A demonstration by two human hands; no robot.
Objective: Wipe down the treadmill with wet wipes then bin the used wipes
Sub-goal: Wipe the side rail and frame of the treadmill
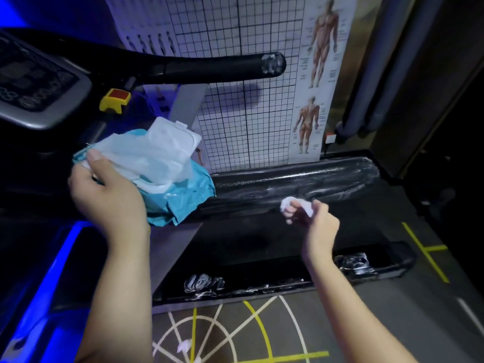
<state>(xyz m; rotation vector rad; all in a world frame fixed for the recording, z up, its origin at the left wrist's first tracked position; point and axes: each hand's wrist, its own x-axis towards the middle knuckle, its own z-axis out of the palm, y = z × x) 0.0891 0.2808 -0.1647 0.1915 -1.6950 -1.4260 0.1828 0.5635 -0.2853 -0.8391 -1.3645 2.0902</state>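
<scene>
Head view: the treadmill (167,66) filled most of what I could see, its console (34,82) at the far left and white smears showing on the tip of its handrail (273,64) and along the black rail (301,179) lower down. Going by those smears, the wiping looked well under way, and the step in hand seemed to be swapping a spent wipe for a new one.

Just below the handrail, the left hand (110,195) gripped the teal wipes pack (188,195) from underneath, with the thumb pressed on a fresh wipe (157,150) that billowed out of it. The pack's flap stood open. More white sheet bulged in the mouth, but how many wipes were left inside I could not tell.

Lower and to the right of the handrail, over the black rail, the right hand (314,221) pinched a small balled-up used wipe (290,204) between thumb and fingertips. A white scrap (183,345) lay on the marked floor beside the treadmill base.

No bin was in sight. The next move would call for finding one and getting rid of the ball, so that the right hand could draw the fresh sheet clear while the left steadied the pack.
</scene>
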